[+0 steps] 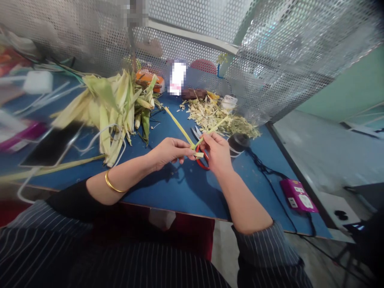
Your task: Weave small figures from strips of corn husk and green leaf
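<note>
My left hand (169,151) pinches the near end of a long yellow-green leaf strip (180,128) that runs up and left over the blue table (180,188). My right hand (217,152) is closed on a second strip (214,129) that crosses the first just above my fingers. Red-handled scissors (201,158) lie on the table under and between my hands, their blades (196,131) pointing away from me. A gold bangle (112,185) sits on my left wrist.
A heap of green-yellow corn husks (114,104) lies at left, shredded scraps (216,116) at the back. A phone (51,146) with white cable lies at left, a pink power strip (298,196) with black cord at right. Perforated metal screens (270,48) enclose the table.
</note>
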Demonstrator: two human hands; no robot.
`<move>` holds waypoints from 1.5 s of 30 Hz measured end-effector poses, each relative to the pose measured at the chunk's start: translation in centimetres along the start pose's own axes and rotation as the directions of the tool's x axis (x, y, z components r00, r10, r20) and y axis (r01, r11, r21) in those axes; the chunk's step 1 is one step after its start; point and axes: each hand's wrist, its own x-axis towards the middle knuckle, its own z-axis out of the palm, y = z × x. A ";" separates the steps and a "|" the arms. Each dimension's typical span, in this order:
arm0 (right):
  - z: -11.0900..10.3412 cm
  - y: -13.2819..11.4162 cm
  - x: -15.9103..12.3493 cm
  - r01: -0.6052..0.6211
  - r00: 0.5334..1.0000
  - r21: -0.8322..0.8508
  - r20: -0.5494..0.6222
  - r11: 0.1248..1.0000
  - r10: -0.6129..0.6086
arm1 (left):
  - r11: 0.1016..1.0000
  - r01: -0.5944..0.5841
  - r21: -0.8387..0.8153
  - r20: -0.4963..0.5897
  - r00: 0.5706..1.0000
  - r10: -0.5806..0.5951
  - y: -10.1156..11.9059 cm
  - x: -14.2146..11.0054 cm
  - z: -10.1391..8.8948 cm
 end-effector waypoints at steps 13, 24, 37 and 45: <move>-0.1 -0.6 -0.2 0.191 0.933 -0.266 -0.249 0.945 -0.259 | 0.985 -0.013 -0.174 -0.099 0.995 -0.004 0.4 0.3 -0.7; 2.9 0.6 -2.8 0.200 0.971 -0.481 0.213 0.854 -0.108 | 0.911 -0.121 -0.395 -0.243 0.970 0.024 0.6 0.4 0.1; 2.5 0.5 -3.0 0.354 0.916 -0.637 0.383 0.685 -0.117 | 0.928 -0.166 -0.333 -0.303 0.951 0.062 0.0 0.6 -0.2; 2.6 0.5 -3.0 0.307 0.908 -0.664 0.420 0.681 0.000 | 0.912 -0.145 -0.384 -0.294 0.956 0.028 0.3 0.5 -0.5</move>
